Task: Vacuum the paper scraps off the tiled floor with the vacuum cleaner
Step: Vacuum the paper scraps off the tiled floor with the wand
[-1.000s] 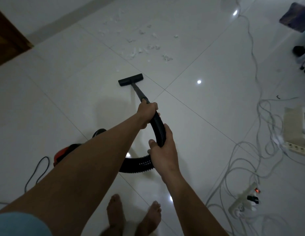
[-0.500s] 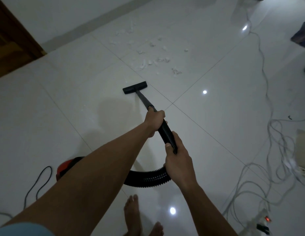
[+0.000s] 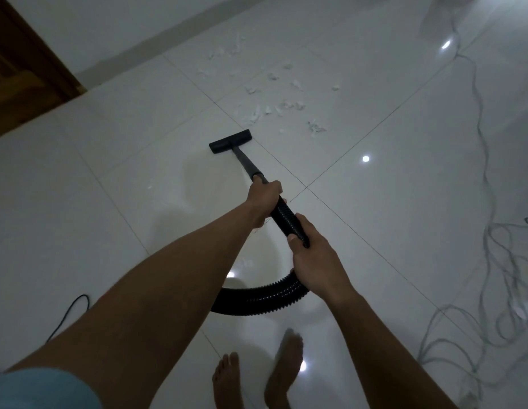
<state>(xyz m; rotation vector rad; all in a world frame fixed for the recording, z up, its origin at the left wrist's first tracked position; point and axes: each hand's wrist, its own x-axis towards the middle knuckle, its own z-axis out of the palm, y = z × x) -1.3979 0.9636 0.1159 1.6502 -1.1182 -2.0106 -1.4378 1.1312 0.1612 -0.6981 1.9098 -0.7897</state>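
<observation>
bare feet (image 3: 227, 376) at 6 o'clock on the tiled floor (image 3: 404, 216), the right one blurred. blue sleeve (image 3: 41, 388) at 7 o'clock, left forearm runs from it toward centre. black ribbed hose (image 3: 257, 296) loops low just past the feet, comes out from behind the left forearm and curves up into the right hand (image 3: 316, 261). right hand sits just below centre, fingers wrapped round the hose, thumb on top. left hand (image 3: 264, 199) is just ahead of it at centre, fist closed round the joint where hose meets wand (image 3: 245, 160). a short stretch of hose shows between the two hands. wand slopes down and away toward 11 o'clock to the flat black nozzle (image 3: 230, 141), which lies on the floor with its right end by a grout line. paper scraps (image 3: 282, 106) lie scattered past the nozzle at 12 to 1 o'clock, nearest ones just beyond its right end, not touching it. the spread reaches toward the grey skirting (image 3: 156, 44). thin black cord (image 3: 65, 320) at 8 o'clock. tangle of grey cables (image 3: 506, 261) at 3 to 4 o'clock. brown wooden door (image 3: 21, 69) at 10 o'clock.
</observation>
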